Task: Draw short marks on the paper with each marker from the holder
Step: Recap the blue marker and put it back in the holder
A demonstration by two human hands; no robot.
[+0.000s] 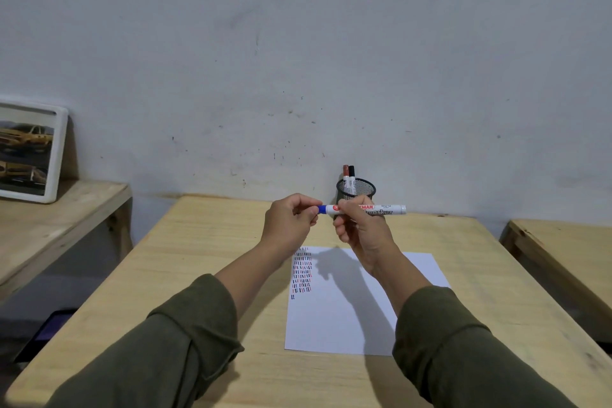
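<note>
I hold a white marker with a blue cap point(384, 209) level above the table, in front of the holder. My right hand point(362, 228) grips its barrel. My left hand point(291, 220) pinches the blue cap at the marker's left end. Below lies a white sheet of paper point(347, 315) with rows of short black, red and blue marks in its upper left corner. The black mesh holder point(364, 189) stands at the back by the wall. In it stand a red-capped marker point(346, 175) and a black-capped marker point(352, 175).
The wooden table point(205, 262) meets the grey wall at the back. A second wooden surface at left carries a framed car picture point(28, 151). Another wooden table edge point(563, 252) shows at right. A dark object point(49, 331) lies on the floor at left.
</note>
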